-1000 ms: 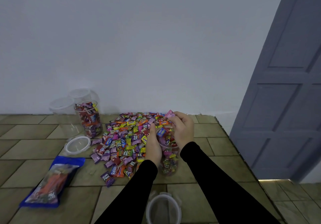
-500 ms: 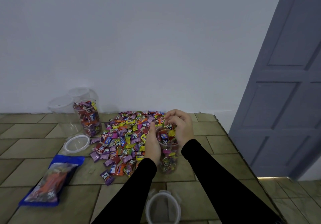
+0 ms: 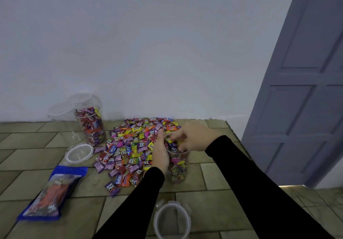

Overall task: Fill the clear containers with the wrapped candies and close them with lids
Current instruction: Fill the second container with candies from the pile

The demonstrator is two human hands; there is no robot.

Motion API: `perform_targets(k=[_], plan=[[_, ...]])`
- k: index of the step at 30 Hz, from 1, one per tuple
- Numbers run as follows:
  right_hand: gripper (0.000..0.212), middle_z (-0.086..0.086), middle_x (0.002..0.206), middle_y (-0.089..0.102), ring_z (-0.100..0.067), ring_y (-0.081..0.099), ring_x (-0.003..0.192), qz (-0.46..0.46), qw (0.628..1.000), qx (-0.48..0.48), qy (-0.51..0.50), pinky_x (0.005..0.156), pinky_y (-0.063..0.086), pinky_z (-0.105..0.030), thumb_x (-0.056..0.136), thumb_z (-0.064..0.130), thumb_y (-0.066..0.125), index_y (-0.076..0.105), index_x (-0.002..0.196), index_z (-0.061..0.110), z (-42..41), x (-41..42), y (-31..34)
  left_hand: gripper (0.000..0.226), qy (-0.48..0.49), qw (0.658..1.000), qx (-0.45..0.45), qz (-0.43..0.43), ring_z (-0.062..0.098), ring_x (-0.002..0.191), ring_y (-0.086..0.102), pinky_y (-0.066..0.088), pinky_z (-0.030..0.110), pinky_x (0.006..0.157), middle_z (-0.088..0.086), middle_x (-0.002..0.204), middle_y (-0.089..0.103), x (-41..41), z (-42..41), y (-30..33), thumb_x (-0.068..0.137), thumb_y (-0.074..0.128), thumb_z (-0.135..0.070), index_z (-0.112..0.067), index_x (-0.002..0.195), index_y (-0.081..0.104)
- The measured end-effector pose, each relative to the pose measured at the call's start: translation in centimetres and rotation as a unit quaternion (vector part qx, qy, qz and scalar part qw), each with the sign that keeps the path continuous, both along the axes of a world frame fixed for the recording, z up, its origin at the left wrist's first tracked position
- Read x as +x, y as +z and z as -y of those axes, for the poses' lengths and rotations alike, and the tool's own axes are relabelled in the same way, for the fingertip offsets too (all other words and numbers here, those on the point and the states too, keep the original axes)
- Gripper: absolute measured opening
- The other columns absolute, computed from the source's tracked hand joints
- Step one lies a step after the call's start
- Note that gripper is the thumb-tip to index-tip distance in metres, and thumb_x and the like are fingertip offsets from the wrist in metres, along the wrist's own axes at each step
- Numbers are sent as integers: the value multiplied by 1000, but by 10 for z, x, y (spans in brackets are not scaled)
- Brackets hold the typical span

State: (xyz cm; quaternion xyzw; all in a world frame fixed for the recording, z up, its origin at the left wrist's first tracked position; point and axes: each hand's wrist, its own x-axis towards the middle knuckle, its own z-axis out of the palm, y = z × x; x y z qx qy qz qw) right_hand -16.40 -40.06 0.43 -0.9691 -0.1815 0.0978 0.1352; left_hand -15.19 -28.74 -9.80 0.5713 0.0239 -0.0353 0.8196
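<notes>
Candies lie heaped on the tiled tabletop just left of the clear container you are filling, which your left hand grips round its side while your right hand curls its fingers into the open mouth, though you cannot tell whether they pinch a candy. Farther left stand a full container, two empty lidded ones behind it, a loose lid and a blue bag; another lid lies near you.
</notes>
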Motion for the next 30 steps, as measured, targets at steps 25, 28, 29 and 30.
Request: perform_targets(k=[25, 28, 29, 30], plan=[[22, 15, 93, 65, -1, 59, 78, 124, 919, 349, -134, 62, 41, -3, 89, 33, 66, 71, 108, 25, 6, 40, -17, 57, 48, 991, 125, 16, 16, 96, 65, 50, 33, 85, 2, 102, 71, 6, -22, 8, 103, 24, -48, -14, 103, 69], [23, 7, 101, 67, -6, 60, 85, 114, 907, 369, -165, 67, 43, -7, 94, 31, 59, 69, 110, 18, 10, 52, -49, 38, 77, 980, 181, 24, 14, 105, 60, 47, 35, 94, -2, 109, 66, 18, -32, -6, 105, 35, -36, -17, 104, 67], [24, 6, 101, 67, -6, 60, 86, 98, 896, 393, -181, 70, 43, -12, 96, 32, 55, 69, 110, 16, 12, 58, -59, 33, 78, 977, 199, 26, 11, 105, 59, 48, 29, 88, -3, 112, 64, 22, -34, -9, 105, 36, -32, -18, 106, 66], [26, 6, 99, 67, -6, 60, 83, 72, 872, 437, -207, 70, 44, -17, 98, 32, 51, 68, 109, 15, 13, 61, -65, 28, 73, 972, 223, 28, 8, 105, 58, 47, 24, 83, -3, 116, 62, 25, -36, -12, 105, 38, -28, -19, 107, 64]])
